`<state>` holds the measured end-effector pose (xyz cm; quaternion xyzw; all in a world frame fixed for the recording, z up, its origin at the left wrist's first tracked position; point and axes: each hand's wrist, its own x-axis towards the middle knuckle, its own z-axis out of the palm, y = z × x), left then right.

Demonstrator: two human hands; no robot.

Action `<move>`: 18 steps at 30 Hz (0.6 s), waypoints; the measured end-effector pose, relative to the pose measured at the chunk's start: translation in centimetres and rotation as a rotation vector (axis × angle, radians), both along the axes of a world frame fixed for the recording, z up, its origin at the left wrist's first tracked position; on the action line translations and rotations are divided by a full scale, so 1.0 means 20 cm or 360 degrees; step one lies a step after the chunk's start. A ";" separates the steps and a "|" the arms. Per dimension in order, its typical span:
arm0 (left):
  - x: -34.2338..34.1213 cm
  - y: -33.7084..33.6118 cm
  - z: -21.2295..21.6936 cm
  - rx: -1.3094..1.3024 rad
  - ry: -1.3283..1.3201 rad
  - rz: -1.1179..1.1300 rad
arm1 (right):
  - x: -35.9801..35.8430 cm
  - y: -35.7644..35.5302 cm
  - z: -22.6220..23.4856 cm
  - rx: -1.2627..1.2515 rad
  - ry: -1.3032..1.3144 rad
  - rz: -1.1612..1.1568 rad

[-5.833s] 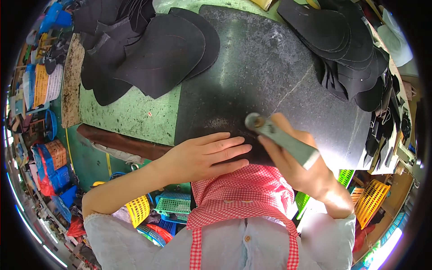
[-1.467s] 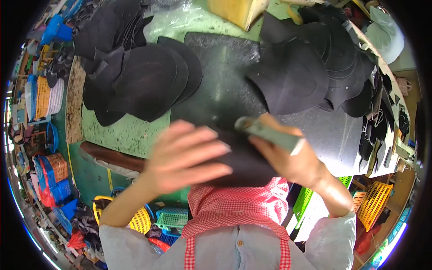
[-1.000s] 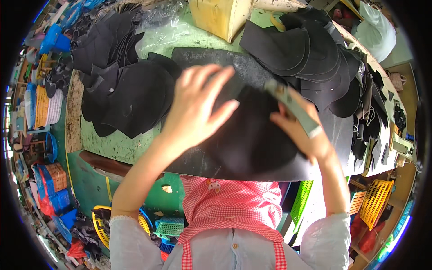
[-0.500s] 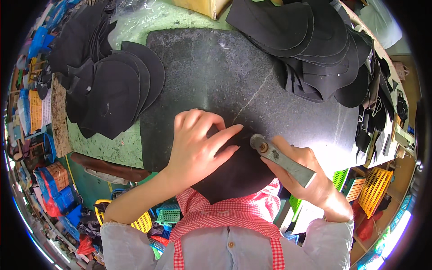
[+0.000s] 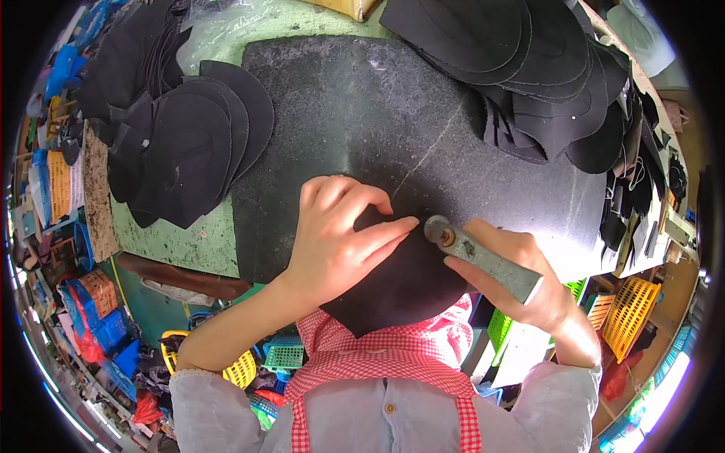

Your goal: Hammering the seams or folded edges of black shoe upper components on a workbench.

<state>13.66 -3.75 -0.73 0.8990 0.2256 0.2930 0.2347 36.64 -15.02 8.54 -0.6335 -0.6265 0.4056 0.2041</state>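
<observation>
Your left hand (image 5: 340,241) lies spread, palm down, on a black fabric piece (image 5: 400,283), with the fingers (image 5: 377,230) fanned toward your right hand and pressing the piece flat against the dark slab (image 5: 362,113) on the desk (image 5: 181,241). The piece sits directly under that palm, and its pointed lower end hangs past the slab's near edge toward your red-checked apron (image 5: 377,362).

Your right hand (image 5: 521,275) is wrapped around the grey metal handle of a hand tool (image 5: 483,257). The tool's round head sits at the edge of the fabric piece, just beside your left fingertips. The handle runs back across your right palm and out beyond its heel.

Beyond your left hand, well apart from it, a stack of black curved fabric cutouts (image 5: 189,143) overlaps the slab's far-left side and the green desk top. Beyond your right hand, a second heap of black cutouts (image 5: 529,75) covers the slab's far-right corner. Coloured plastic baskets (image 5: 627,317) stand below the desk, outside your right wrist.
</observation>
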 end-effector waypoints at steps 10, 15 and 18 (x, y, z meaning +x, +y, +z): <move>0.00 -0.02 0.03 0.0214 0.0147 -0.0063 | -0.03 0.03 -0.04 0.0054 -0.0121 -0.0192; -0.11 0.05 0.06 -0.0101 0.0212 -0.0080 | -0.06 0.09 -0.01 -0.0232 -0.0059 -0.0162; -0.10 0.01 0.07 0.0329 0.0172 -0.0042 | -0.08 0.08 0.01 0.0004 -0.0172 0.0084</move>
